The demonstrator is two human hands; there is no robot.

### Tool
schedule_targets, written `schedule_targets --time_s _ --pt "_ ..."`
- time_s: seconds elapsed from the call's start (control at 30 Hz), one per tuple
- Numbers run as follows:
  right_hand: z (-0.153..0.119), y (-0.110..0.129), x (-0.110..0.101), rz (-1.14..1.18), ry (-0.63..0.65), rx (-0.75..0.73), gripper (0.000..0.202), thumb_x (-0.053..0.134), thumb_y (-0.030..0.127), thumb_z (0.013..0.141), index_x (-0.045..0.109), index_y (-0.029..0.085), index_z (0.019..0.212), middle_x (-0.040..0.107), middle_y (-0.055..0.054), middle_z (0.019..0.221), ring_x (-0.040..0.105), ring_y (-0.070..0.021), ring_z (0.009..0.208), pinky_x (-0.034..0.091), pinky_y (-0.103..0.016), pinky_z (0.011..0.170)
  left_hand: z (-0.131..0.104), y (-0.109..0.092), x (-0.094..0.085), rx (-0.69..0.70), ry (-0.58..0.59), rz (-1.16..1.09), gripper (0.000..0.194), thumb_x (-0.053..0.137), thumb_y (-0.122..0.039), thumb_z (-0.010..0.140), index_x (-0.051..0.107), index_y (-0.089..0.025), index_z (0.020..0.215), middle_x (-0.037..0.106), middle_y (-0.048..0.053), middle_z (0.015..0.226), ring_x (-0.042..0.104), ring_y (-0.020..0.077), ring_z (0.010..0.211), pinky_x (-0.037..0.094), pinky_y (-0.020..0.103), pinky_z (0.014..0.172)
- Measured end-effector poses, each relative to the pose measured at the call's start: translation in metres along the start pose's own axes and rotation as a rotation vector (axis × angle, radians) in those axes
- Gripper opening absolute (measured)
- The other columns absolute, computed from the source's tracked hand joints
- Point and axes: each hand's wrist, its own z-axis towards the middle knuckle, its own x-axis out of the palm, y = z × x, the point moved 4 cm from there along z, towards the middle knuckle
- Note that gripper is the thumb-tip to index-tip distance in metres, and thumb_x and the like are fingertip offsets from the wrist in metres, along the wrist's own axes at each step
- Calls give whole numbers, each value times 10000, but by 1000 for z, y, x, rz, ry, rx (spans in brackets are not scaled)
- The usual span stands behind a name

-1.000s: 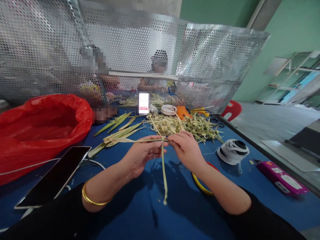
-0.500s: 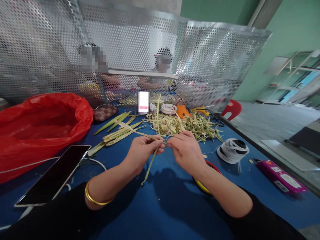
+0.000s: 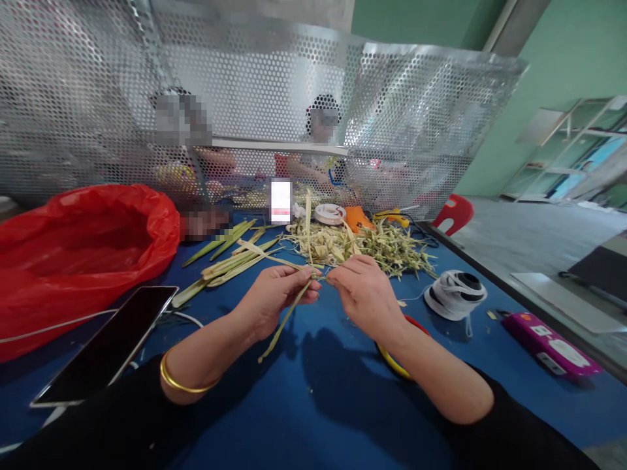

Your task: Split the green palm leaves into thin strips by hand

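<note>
Above the blue table (image 3: 343, 405), my left hand (image 3: 280, 290) pinches green plant strips (image 3: 289, 314) where they cross. One strip end hangs down toward the table, one stands upright and another reaches to the upper left. My right hand (image 3: 365, 287) is closed just to the right, its fingertips on the thin end of the strips. A small gap separates the two hands. Behind them lies a heap of shredded plant trimmings (image 3: 392, 248). Long leaf pieces (image 3: 240, 261) rest on the table to the left.
A red bag (image 3: 88, 261) and a dark tablet (image 3: 108, 346) are at left. White spools (image 3: 456, 295), a purple box (image 3: 551, 346) and a red-yellow ring (image 3: 394, 362) are at right. People sit behind the perforated metal screen (image 3: 255, 78).
The hanging strip end has swung left and my left hand has turned slightly, its fingertips a little farther from my right hand. My right hand has barely moved.
</note>
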Motion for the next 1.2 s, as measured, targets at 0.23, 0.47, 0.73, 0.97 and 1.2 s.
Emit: schedule_targets --time_s 0.23,0.47,0.73,0.97,1.2 --pt "-2 3 7 -10 19 7 191 461 117 850 614 165 746 622 -32 690 519 -153 655 358 -331 803 2 0 1 153 -21 166 181 726 -280 661 659 -136 747 637 -5 616 597 107 611 503 233 639" --pt "-4 14 11 -49 64 -20 217 433 104 845 592 166 713 587 -40 662 512 -163 665 361 -327 793 5 5 -2 155 -80 166 209 731 -301 640 688 -116 730 673 31 650 611 129 601 511 275 659" --pt "-3 -13 13 424 8 425 131 506 240 846 609 191 783 641 -14 751 549 -143 677 405 -268 659 2 8 2 21 -5 141 199 743 -267 616 708 -124 750 685 42 654 612 119 598 514 257 656" --pt "-4 -16 24 794 -57 558 189 582 210 741 536 177 561 612 -7 658 560 -144 663 429 -263 640 1 18 7 -12 65 253 127 659 -179 637 711 -134 743 671 24 620 595 108 560 511 242 629" --pt "-6 -14 24 656 -125 514 204 577 208 765 553 177 565 602 -1 637 544 -134 627 418 -252 608 4 22 6 -48 92 226 108 689 -186 627 702 -136 722 658 22 584 583 111 534 513 255 611"
